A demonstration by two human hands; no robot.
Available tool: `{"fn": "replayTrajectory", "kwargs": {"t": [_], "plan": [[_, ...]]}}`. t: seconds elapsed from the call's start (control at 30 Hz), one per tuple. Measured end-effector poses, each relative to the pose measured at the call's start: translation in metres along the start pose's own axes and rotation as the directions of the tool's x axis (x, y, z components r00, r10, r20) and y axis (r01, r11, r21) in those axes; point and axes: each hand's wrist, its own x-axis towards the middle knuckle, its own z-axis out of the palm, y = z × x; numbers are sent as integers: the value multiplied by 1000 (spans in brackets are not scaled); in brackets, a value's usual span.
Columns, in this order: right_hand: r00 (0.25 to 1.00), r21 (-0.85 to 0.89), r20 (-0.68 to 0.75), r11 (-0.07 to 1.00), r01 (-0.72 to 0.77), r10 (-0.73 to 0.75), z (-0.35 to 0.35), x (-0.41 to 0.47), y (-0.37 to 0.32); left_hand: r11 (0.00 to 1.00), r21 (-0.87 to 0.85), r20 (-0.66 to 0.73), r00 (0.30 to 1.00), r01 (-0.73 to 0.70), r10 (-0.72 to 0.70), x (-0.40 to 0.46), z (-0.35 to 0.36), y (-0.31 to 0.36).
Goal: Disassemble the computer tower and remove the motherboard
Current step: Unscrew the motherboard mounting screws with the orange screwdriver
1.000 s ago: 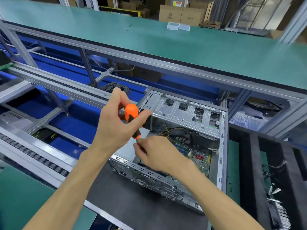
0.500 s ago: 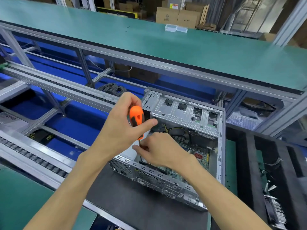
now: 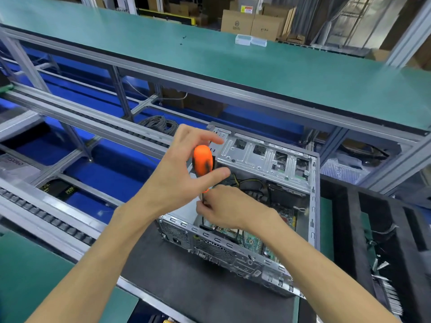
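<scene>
While my left hand (image 3: 177, 176) grips the orange screwdriver (image 3: 203, 159), my right hand (image 3: 229, 207) pinches its shaft inside the open computer case (image 3: 265, 159).

left hand (image 3: 177, 180) has loosened its fingers (image 3: 205, 136) around the screwdriver (image 3: 203, 159).

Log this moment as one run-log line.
step: unscrewing inside tower | left hand: grips screwdriver handle | right hand: pinches shaft near tip | computer tower: open, on its side | motherboard: still in case
</scene>
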Motion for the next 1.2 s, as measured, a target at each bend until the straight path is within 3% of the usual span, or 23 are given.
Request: {"fn": "replayTrajectory", "kwargs": {"t": [0.1, 0.2, 0.3, 0.4, 0.5, 0.6, 0.7, 0.8, 0.93, 1.07, 1.13, 1.2], "plan": [[998, 20, 41, 999, -40, 39, -3, 0, 4, 973, -226, 152, 988, 54, -19, -2, -1, -1], [998, -57, -62, 998, -31, 28, -2, -1, 6, 997, -82, 35, 999, -5, 8, -1, 0, -2], [998, 28, -61, 1000, 8, -6, 4, 0, 2, 996, 84, -93, 995, -14, 22, 1, 2, -2], [999, 114, 45, 993, -9, 4, 3, 2, 4, 994, -110, -3, 1000, -9, 8, 2, 2, -2], [999, 32, 27, 999, -32, 31, 1, 2, 7, 958, -287, 97, 995, 21, 7, 3, 0, 0], [998, -33, -54, 999, -26, 25, 5, 3, 6, 974, -225, 52, 999, 5, 7, 3, 0, 1], [1000, 54, -16, 998, -11, 11, 7, 3, 9, 991, -127, -34, 999, -39, 35, 5, 2, 2], [998, 114, 66, 993, -17, 10, 4, 2, 11, 985, -169, -49, 998, -47, 39, 6, 1, 2], [998, -5, -55, 1000, -7, 7, 6, 2, 11, 982, -189, -4, 1000, -23, 23, 5, 4, 0], [1000, 91, 25, 996, -15, 13, 10, 2, 13, 975, -221, -11, 1000, -16, 14, 4, 5, 0], [998, 131, -57, 991, -5, 13, 12, -1, 11, 974, -227, -8, 1000, -9, 7, 5, 6, -2], [979, 334, -202, 942, 32, 38, 16, -2, 4, 976, -217, -21, 1000, -3, -1, 7, 7, -5]]}}
